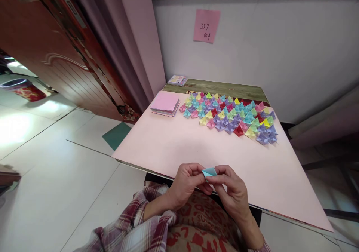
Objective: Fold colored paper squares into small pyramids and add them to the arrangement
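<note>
A small piece of folded light-blue origami paper (209,172) is pinched between my two hands, just above the table's near edge. My left hand (186,183) grips its left corner with thumb and fingers closed. On the other side, my right hand (231,186) holds the right corner between thumb and fingers. The fingers cover parts of the paper, so its full shape is hidden. Beyond my hands, many small folded paper pieces (231,113) in several colours stand in rows on the pink tabletop (174,140).
A stack of square pink-topped paper (165,101) lies at the table's far left, with a small packet (177,80) behind it. A green sheet (116,136) is on the floor left of the table. A pink note (206,25) hangs on the wall.
</note>
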{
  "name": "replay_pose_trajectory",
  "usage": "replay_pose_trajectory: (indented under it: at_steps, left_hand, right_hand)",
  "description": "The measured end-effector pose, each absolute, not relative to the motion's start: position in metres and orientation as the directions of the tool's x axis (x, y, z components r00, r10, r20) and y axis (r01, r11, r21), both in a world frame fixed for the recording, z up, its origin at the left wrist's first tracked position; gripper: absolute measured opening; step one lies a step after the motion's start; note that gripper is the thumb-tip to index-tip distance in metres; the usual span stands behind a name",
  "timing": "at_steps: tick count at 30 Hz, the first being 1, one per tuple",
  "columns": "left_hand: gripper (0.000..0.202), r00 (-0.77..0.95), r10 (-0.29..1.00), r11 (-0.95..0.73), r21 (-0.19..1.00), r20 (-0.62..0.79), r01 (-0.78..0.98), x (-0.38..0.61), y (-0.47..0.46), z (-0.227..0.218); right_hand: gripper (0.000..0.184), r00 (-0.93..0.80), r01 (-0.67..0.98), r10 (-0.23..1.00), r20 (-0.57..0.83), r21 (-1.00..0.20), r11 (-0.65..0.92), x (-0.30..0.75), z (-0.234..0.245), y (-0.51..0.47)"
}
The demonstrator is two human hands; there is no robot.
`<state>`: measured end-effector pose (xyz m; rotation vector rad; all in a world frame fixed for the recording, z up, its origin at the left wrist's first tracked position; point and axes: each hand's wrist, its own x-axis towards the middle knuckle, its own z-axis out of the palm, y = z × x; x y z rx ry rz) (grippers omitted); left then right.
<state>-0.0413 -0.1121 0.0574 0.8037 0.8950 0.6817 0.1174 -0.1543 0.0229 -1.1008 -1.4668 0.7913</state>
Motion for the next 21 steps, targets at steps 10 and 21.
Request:
replay_pose_trajectory:
  at_steps: [10, 21]
  left_hand:
    - [0.029, 0.592, 0.739, 0.546, 0.8, -0.321, -0.247, -0.044, -0.1122, 0.0632]
    - [0.035, 0.512, 0.773, 0.549, 0.8, -0.375, -0.244, -0.0383, -0.1089, 0.0535]
  right_hand:
    - [0.029, 0.075, 0.343, 0.877, 0.475, -0.838, 0.424, 0.1169, 0.026, -0.1604]
    - [0.007, 0.201, 0.255, 0.935, 0.291, -0.937, 0.237, 0.108, 0.0236, -0.151]
